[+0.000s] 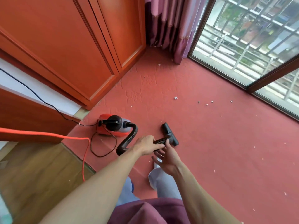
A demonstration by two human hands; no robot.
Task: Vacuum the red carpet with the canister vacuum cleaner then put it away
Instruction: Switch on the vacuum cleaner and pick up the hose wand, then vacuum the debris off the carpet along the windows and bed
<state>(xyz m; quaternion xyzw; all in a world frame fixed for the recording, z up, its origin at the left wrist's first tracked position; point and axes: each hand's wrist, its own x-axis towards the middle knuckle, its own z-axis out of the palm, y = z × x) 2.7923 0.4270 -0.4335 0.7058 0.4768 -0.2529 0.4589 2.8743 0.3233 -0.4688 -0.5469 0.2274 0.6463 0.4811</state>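
Down on the textured red carpet (pixel 210 143), barely started, judging by the mess: gripping the black ribbed hose (pixel 129 139) with the left hand (pixel 147 145) curled round it behind the black T-shaped nozzle (pixel 170 135), hovering the loose, open-fingered right hand (pixel 168 157) just beside. Parked near the orange wardrobe (pixel 64 46): small red-and-grey canister vacuum (pixel 113 126). Next, probably: sweep toward those white scraps (pixel 175 98).

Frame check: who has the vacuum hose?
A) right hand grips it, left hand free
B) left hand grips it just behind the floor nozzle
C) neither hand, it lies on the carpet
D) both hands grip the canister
B: the left hand is curled round the hose just behind the floor nozzle, and the right hand is open beneath it.
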